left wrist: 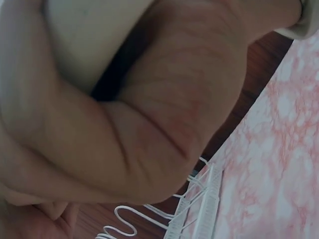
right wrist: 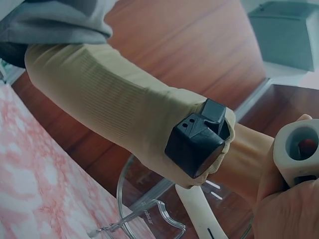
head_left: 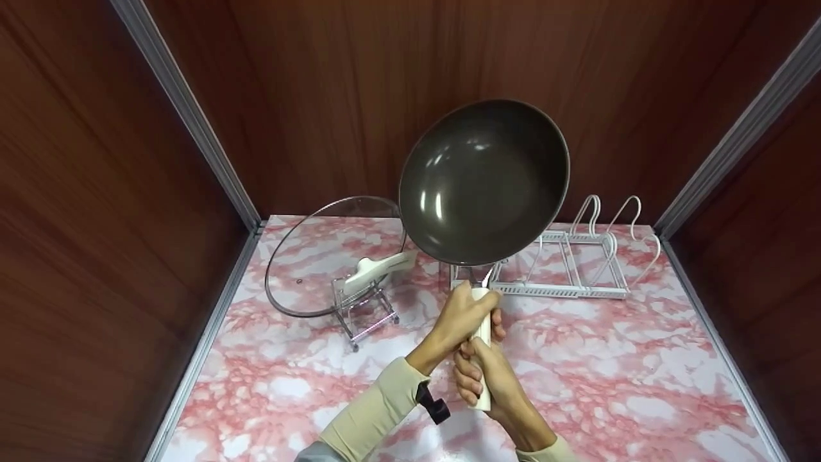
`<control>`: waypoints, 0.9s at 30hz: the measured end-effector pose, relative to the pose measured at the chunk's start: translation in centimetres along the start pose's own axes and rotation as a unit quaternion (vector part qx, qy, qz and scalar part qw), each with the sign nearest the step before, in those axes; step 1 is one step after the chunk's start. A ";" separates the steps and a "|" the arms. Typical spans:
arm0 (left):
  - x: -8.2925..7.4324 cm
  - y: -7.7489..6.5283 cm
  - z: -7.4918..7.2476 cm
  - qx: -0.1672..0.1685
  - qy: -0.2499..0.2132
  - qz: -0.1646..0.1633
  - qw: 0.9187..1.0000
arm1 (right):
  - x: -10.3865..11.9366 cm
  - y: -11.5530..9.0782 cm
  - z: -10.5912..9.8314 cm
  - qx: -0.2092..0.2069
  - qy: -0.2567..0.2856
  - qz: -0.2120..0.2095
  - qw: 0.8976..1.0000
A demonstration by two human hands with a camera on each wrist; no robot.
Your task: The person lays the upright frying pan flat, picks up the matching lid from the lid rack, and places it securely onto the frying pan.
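Observation:
A dark frying pan (head_left: 484,183) is held up in front of the back wall, tilted so its inside faces the head camera. My left hand (head_left: 463,312) grips its cream handle (head_left: 482,398) near the pan. Lower on the same handle, my right hand (head_left: 497,378) wraps its fingers round it. The handle's hollow end (right wrist: 299,142) shows in the right wrist view. To the left, a glass lid (head_left: 308,269) with a cream grip (head_left: 378,273) leans upright in a small chrome stand (head_left: 369,324).
Behind the hands and to the right lies a white wire rack (head_left: 564,292) with upright loops, partly hidden by the pan. Brown wood-look panels (head_left: 333,96) enclose the pink marbled tabletop (head_left: 596,385) at the back and both sides.

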State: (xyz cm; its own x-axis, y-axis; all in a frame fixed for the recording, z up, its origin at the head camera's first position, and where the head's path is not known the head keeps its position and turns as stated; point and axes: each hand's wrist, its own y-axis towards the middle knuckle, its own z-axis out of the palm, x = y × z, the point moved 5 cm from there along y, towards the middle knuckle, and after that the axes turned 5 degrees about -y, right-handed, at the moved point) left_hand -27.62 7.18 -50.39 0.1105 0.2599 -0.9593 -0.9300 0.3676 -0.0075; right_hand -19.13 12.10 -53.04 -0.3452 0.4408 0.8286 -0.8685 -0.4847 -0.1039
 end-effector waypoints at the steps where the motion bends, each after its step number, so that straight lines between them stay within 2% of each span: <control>1: 0.0 0.1 0.1 0.007 -0.013 -0.001 1.000 | 0.0 0.0 0.0 0.004 0.004 -0.002 1.000; 10: 0.5 0.5 0.1 0.050 -0.098 -0.029 0.994 | 0.2 -0.1 0.3 0.026 0.014 -0.017 0.999; 16: 0.9 0.4 0.3 0.094 -0.170 -0.066 0.979 | 0.1 -0.3 0.6 0.051 0.029 -0.026 0.998; 19: 0.9 0.5 0.3 0.105 -0.193 -0.071 0.973 | 0.1 -0.4 0.7 0.066 0.033 -0.030 0.997; 22: 0.8 0.5 0.3 0.100 -0.193 -0.069 0.974 | 0.1 -0.4 0.8 0.069 0.029 -0.031 0.997; 27: 0.6 0.6 0.2 0.072 -0.162 -0.075 0.981 | 0.2 -0.3 0.7 0.056 0.019 -0.024 0.998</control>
State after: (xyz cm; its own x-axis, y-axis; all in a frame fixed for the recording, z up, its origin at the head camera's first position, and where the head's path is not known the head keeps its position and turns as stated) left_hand -28.01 7.76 -50.92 0.3703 0.4545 -0.8102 -0.8378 0.5402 -0.0799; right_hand -18.68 11.75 -52.46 -0.3185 0.4931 0.8096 -0.8404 -0.5420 -0.0005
